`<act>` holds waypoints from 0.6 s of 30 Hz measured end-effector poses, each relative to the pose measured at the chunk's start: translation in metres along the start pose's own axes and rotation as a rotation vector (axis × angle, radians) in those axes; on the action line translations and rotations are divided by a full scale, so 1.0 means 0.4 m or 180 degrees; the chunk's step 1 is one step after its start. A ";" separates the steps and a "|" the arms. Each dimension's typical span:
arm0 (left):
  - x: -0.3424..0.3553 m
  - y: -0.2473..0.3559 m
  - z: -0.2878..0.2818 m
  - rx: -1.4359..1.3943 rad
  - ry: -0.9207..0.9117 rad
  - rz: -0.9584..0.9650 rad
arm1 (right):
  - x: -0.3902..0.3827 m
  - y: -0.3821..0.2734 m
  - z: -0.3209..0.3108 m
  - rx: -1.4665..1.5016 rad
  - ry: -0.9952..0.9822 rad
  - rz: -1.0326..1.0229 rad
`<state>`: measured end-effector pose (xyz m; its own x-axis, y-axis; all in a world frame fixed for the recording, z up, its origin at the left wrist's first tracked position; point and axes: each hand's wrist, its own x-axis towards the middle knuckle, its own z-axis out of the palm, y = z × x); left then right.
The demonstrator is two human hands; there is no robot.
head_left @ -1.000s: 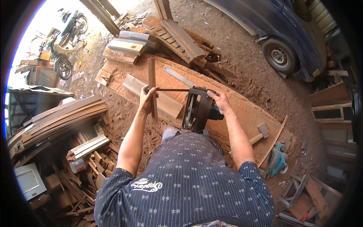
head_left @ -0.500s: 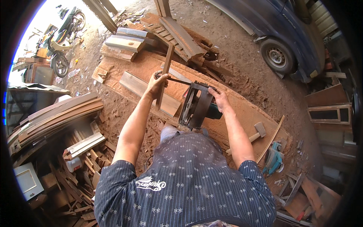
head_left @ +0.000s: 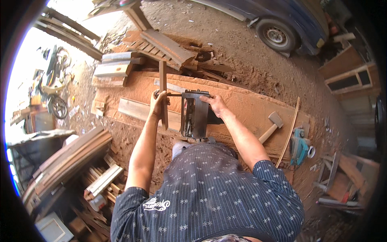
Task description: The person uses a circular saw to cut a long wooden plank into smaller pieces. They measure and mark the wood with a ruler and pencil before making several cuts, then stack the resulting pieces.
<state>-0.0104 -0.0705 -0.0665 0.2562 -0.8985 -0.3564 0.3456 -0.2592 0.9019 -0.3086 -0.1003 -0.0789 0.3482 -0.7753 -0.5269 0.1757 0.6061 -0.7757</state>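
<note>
My left hand [head_left: 158, 103] is closed round an upright wooden strip [head_left: 163, 72] with a dark metal rod [head_left: 174, 95] crossing behind its fingers. The rod runs to a dark power saw [head_left: 193, 115], held with its slotted base plate facing up at my waist. My right hand [head_left: 215, 105] grips the upper right edge of that plate, thumb on top. Beneath lie a long board coated in sawdust [head_left: 242, 103], a loose plank [head_left: 131, 109] and a metal rule [head_left: 173, 86], partly hidden behind the strip.
A wooden mallet [head_left: 275, 120], a thin batten [head_left: 293, 125] and a teal power tool [head_left: 298, 148] lie at right. Timber stacks [head_left: 70, 155] fill the lower left; stacked offcuts [head_left: 113, 68] lie beyond the board. A motorbike [head_left: 56, 88] stands far left, a dark blue vehicle [head_left: 298, 20] upper right.
The view has swung, tilting the scene. The wooden strip, slanted half a second ago, is upright again, and my right hand and the saw have shifted left in the picture.
</note>
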 end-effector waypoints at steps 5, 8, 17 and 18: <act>0.030 -0.001 -0.005 -0.0015 -0.0164 -0.0124 | 0.012 -0.034 0.022 -0.0217 0.0167 -0.0132; 0.061 0.013 0.017 0.0165 -0.0268 -0.0099 | 0.049 0.000 0.004 0.0205 0.0094 -0.0240; 0.051 -0.030 0.039 -0.0236 -0.0344 -0.0226 | 0.025 0.055 0.075 -0.0474 0.1164 -0.0651; 0.053 -0.040 0.021 -0.0523 -0.0540 -0.0451 | 0.014 0.064 0.075 -0.0601 0.1254 -0.0657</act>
<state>-0.0181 -0.0885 -0.0866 0.0447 -0.9075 -0.4177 0.5125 -0.3380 0.7893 -0.2744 -0.0840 -0.0912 -0.0580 -0.9064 -0.4184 0.0214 0.4179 -0.9083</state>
